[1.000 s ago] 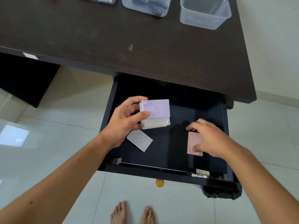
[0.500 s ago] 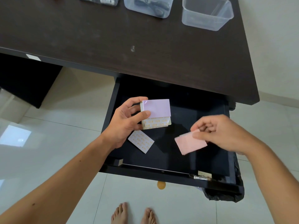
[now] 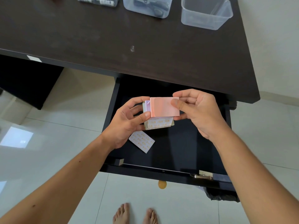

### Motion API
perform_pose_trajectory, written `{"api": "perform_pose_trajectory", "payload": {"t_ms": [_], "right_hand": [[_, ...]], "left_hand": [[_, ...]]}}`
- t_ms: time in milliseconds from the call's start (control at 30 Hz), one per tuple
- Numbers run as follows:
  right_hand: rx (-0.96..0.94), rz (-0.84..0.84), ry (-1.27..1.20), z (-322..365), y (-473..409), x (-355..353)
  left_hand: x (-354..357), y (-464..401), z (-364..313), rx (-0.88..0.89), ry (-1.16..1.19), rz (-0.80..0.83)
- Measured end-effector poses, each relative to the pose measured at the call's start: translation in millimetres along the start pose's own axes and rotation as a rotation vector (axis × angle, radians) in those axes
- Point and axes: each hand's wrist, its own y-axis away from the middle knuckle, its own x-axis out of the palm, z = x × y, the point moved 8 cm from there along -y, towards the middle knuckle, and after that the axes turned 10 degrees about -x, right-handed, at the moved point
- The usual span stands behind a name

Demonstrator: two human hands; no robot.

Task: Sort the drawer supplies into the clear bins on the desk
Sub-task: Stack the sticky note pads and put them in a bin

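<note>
Over the open black drawer (image 3: 194, 151), my left hand (image 3: 127, 123) grips a stack of sticky-note pads (image 3: 159, 123); a purple sheet shows at its left edge and an orange-printed white sheet at its bottom. My right hand (image 3: 199, 110) pinches a pink note pad (image 3: 163, 106) and holds it flat on top of that stack. One loose white sheet with orange print (image 3: 142, 141) lies on the drawer floor below my left hand. An empty clear bin (image 3: 205, 13) stands at the desk's far right.
Two more clear bins stand at the far desk edge, one with dark items (image 3: 147, 5) and one cut off at the top (image 3: 98, 0). The dark desk top (image 3: 113, 42) lies between bins and drawer. A metal latch (image 3: 202, 176) sits on the drawer's front rim. My bare feet stand on the white tiles.
My right hand lifted the pink pad from the drawer's right side and carried it left onto the stack in my left hand. The left hand stayed nearly still.
</note>
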Motion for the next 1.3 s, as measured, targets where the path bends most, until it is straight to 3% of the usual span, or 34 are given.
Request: {"api": "perform_pose_trajectory", "payload": {"t_ms": [300, 600, 833, 900, 1100, 1300], "right_hand": [[-0.109, -0.087, 0.26, 4.2, -0.9, 1.8], [-0.169, -0.075, 0.324, 5.8, 5.0, 12.0], [0.035, -0.234, 0.118, -32.4, 19.1, -7.2], [0.114, -0.141, 0.225, -52.3, 23.2, -2.7], [0.141, 0.391, 0.735, -84.2, 39.4, 57.3], [0.071, 0.483, 0.929, -87.2, 39.5, 77.4]], "left_hand": [[-0.9, -0.7, -0.5, -0.006, 0.008, -0.009], [-3.5, 0.4, -1.6, -0.026, 0.009, -0.068], [-17.0, -3.1, -2.0, -0.009, 0.045, -0.182], [-20.2, -4.0, -2.5, 0.0, 0.064, -0.203], [-20.9, -4.8, -2.3, 0.007, 0.058, -0.214], [-18.9, -5.2, -1.3, -0.006, 0.036, -0.206]]}}
